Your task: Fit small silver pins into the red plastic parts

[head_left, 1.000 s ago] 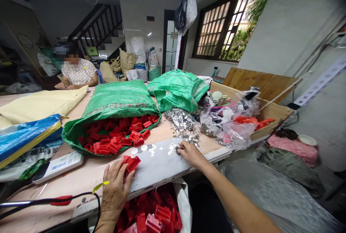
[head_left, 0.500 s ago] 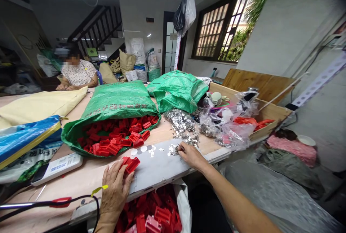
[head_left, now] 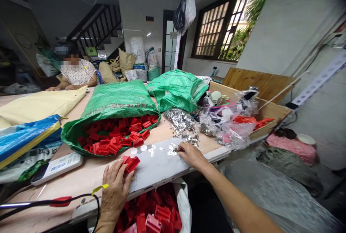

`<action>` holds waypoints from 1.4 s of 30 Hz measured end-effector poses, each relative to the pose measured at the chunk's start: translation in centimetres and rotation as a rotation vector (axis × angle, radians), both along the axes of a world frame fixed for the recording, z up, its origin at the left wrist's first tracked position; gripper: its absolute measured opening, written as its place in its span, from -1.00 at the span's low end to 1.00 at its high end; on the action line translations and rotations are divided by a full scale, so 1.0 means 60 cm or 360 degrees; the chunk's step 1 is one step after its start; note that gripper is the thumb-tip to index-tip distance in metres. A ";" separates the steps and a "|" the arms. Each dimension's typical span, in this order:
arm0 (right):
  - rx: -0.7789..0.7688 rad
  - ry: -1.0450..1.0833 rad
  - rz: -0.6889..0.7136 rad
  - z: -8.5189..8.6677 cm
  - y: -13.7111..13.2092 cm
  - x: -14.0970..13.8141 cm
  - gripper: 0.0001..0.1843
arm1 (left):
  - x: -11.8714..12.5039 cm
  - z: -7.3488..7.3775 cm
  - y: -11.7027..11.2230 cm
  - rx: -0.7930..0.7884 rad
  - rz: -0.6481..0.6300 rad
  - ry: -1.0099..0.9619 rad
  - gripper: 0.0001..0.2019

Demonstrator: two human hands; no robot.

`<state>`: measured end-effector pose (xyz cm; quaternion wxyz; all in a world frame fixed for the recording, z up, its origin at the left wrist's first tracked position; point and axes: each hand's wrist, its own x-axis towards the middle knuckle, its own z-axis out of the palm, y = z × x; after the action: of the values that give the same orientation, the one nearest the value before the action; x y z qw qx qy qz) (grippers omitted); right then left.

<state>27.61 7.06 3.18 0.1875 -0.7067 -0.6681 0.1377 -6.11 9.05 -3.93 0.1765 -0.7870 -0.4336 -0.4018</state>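
My left hand (head_left: pixel 115 182) rests at the table's front edge, its fingers closed on a red plastic part (head_left: pixel 131 163) with a hollow, box-like shape. To the right, the thumb and fingertips of my right hand (head_left: pixel 190 154) are pinched together at a small scatter of flat silvery metal pieces (head_left: pixel 172 149) on a grey board (head_left: pixel 155 168). Whatever is between those fingertips is too small to make out. Behind the left hand, a green woven sack (head_left: pixel 119 97) lies on its side, with many red parts (head_left: pixel 113 141) spilling from its mouth.
Below the table edge stands a white sack (head_left: pixel 185 204) full of red parts. A bag of metal pieces (head_left: pixel 180 121) and a wooden tray (head_left: pixel 266 130) with plastic bags lie at right. A white device (head_left: pixel 61 168) sits at left. Across the table sits another person (head_left: pixel 78 72).
Both of my hands stay almost in place. The right fingertips have shifted very slightly at the metal pieces. Across the table, the other person's hand has moved a little to the left.
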 end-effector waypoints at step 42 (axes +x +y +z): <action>0.0045 -0.0182 -0.0008 0.000 -0.002 -0.013 -0.83 | -0.001 -0.002 -0.003 -0.0059 -0.0001 -0.0028 -0.63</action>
<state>26.80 6.96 3.20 0.1593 -0.7125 -0.6778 0.0872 -6.18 8.85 -4.03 0.1578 -0.7866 -0.4424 -0.4007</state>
